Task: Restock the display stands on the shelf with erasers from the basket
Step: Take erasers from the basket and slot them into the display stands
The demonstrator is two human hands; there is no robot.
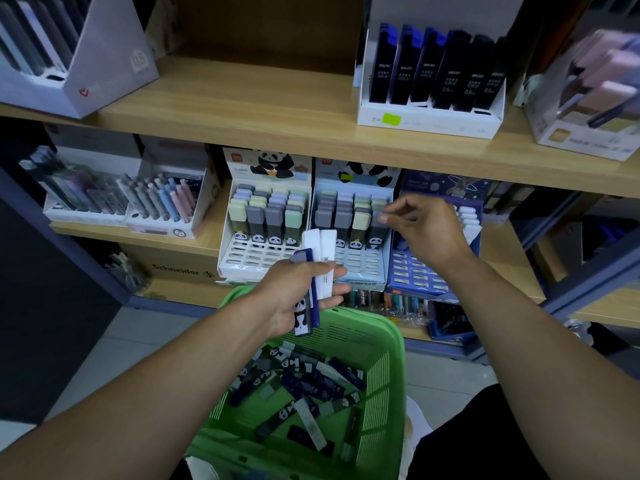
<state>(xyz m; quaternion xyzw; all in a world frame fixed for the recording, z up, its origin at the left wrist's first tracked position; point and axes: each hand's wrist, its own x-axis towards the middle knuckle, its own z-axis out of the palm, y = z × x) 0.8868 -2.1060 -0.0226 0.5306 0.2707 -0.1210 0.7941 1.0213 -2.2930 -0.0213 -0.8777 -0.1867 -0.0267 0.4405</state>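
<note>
My left hand (298, 296) grips a bunch of long erasers (317, 268) above the green basket (391, 368), white ones and a dark blue one with a panda sleeve. My right hand (426, 226) reaches to the right panda display stand (360, 271) and pinches the grey top of an eraser (381, 216) in its rightmost column. The left panda display stand (242, 258) holds rows of pastel and grey erasers, with its front slots bare. Several loose erasers (311, 386) lie in the basket.
A dark blue stand (419, 278) with white erasers sits right of my right hand. Pen boxes (162, 202) stand to the left on the same wooden shelf (138, 233). Above, the upper shelf (277, 123) carries a white box of dark refill packs (433, 116).
</note>
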